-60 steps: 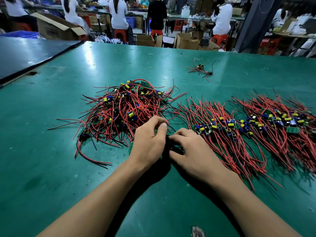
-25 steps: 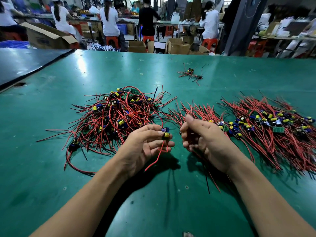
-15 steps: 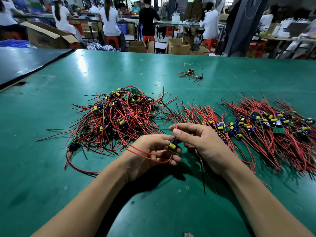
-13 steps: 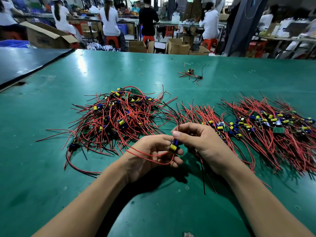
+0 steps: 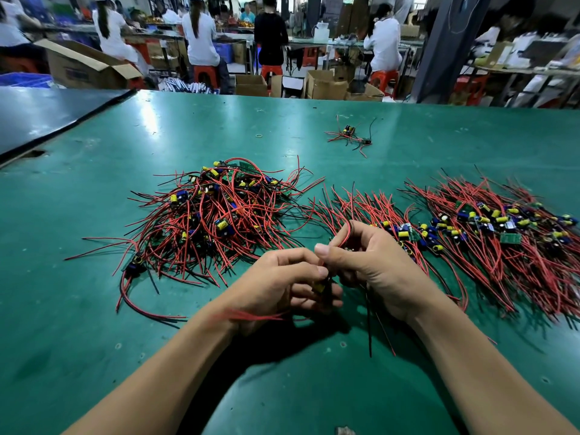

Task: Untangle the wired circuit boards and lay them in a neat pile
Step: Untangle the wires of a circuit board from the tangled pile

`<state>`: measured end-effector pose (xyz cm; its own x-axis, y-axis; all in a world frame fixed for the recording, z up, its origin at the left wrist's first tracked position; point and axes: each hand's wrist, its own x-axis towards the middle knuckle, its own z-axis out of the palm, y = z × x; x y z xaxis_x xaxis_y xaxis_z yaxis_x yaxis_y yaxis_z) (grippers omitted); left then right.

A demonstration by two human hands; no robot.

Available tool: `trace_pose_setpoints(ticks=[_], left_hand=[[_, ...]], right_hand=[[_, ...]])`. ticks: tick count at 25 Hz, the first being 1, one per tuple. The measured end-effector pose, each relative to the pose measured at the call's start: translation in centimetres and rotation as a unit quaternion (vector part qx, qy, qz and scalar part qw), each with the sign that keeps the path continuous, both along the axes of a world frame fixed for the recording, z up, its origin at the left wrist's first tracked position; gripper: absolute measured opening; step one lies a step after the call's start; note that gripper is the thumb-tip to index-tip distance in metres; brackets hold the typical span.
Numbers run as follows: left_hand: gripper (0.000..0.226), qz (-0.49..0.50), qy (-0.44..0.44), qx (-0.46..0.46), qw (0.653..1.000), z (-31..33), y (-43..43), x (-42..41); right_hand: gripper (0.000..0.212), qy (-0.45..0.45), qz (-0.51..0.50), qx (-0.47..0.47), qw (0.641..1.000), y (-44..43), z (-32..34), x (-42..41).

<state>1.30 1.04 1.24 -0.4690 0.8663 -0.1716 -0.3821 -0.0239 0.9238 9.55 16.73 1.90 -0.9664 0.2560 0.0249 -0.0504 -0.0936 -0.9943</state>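
A tangled heap of wired circuit boards (image 5: 216, 215), red and black leads with yellow and blue parts, lies left of centre on the green table (image 5: 188, 127). Two combed-out piles lie to the right, the nearer pile (image 5: 386, 221) and the far-right pile (image 5: 502, 227). My left hand (image 5: 279, 284) pinches one small wired board (image 5: 320, 286) just above the table, its red leads trailing left under my palm. My right hand (image 5: 373, 265) grips that board's other leads, red and black, which curl over my fingers and hang below.
A small separate bunch of wired boards (image 5: 350, 136) lies far back on the table, with a rubber band (image 5: 259, 136) to its left. A dark mat (image 5: 40, 114) covers the back-left corner. Beyond the table stand cardboard boxes and seated workers.
My left hand lifted one board out of the tangled heap's near edge. My right hand closed onto its leads, and the red leads swung left beneath my left palm.
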Motion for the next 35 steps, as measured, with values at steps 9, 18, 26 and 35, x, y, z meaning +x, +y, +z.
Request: trace_pose_setpoints(ticks=[9,18,26,35], left_hand=[[0.012,0.041,0.042,0.009,0.998,-0.4,0.1,0.3],[0.032,0.069,0.034,0.019,0.997,0.2,0.3,0.7],[0.031,0.078,0.090,-0.043,0.992,0.1,0.5,0.5],[0.017,0.119,0.209,-0.036,0.970,-0.3,0.3,1.2]], right_hand=[[0.027,-0.003,0.006,0.047,0.999,-0.6,-0.1,0.0],[0.030,-0.011,0.084,0.030,0.996,-0.4,-0.1,0.1],[0.033,0.026,-0.151,0.343,0.927,0.5,-0.8,-0.6],[0.037,-0.003,-0.099,0.075,0.992,-0.5,-0.5,-0.8]])
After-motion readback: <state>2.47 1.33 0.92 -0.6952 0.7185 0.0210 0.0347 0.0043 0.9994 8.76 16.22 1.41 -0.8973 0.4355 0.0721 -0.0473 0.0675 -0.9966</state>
